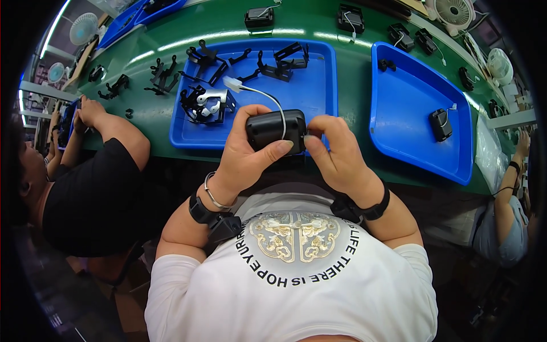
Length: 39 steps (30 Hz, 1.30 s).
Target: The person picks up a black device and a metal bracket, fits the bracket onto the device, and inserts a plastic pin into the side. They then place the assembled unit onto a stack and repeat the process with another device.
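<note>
My left hand (246,153) is wrapped round a rounded black plastic housing (266,129), thumb across its near side. A white cable (272,94) runs up from the housing, under that thumb, to a white plug (232,84) at its loose end. At the housing's right edge, my right hand (340,149) is closed, thumb and forefinger pinched together. A small dark bit shows at those fingertips, too small to name. Just beyond the hands is a blue tray (327,74) with several black brackets (279,65) and white curved parts (212,104) at its near left.
A second blue tray (393,149), at right, holds a black cabled unit (440,124). Similar units (259,18) stand along the far side of the green table (211,28). Loose brackets (163,74) lie left of the first tray. Co-workers sit at left (97,182) and right (504,222).
</note>
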Motion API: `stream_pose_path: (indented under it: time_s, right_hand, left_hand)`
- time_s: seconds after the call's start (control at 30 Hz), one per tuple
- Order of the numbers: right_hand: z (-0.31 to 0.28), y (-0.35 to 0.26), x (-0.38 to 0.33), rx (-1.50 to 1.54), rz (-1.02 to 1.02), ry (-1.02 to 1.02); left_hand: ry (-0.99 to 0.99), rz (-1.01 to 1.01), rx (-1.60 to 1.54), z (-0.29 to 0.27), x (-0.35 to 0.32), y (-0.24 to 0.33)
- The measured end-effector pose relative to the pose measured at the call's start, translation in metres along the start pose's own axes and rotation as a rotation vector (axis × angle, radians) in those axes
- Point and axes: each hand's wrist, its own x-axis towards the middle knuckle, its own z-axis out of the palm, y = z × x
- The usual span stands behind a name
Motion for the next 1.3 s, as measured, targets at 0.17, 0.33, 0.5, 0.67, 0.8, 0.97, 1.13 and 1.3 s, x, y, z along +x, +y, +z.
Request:
stream_pose_path:
  time_s: [0.17,0.33,0.5,0.67,0.8,0.97,1.13,1.3]
  right_hand:
    - [-0.007,0.005,0.006,-0.184,0.002,-0.261]
    - [-0.013,0.013,0.004,-0.189,-0.035,-0.237]
    - [0.007,0.0,0.003,-0.063,-0.052,0.07]
    - [-0.01,0.015,0.003,-0.196,-0.038,-0.279]
    - [0.003,0.011,0.003,-0.184,-0.14,0.02]
    - [-0.012,0.012,0.005,-0.005,0.146,-0.324]
    - [-0.001,0.0,-0.003,0.123,0.018,-0.229]
    - [-0.017,0.004,-0.002,0.189,-0.069,-0.442]
  left_hand:
    - [0.015,-0.063,-0.088,0.002,0.001,0.002]
    - [-0.003,-0.01,-0.044,0.003,-0.001,-0.001]
    - [0.01,-0.074,-0.12,0.003,-0.001,0.002]
    - [0.02,-0.092,-0.168,0.005,0.0,0.003]
    - [0.002,-0.078,-0.139,0.006,0.0,0.001]
    - [0.017,-0.039,-0.163,0.005,0.0,-0.003]
    - [0.175,0.081,-0.227,0.01,0.002,-0.014]
    - [0.238,0.091,-0.226,0.011,0.004,-0.013]
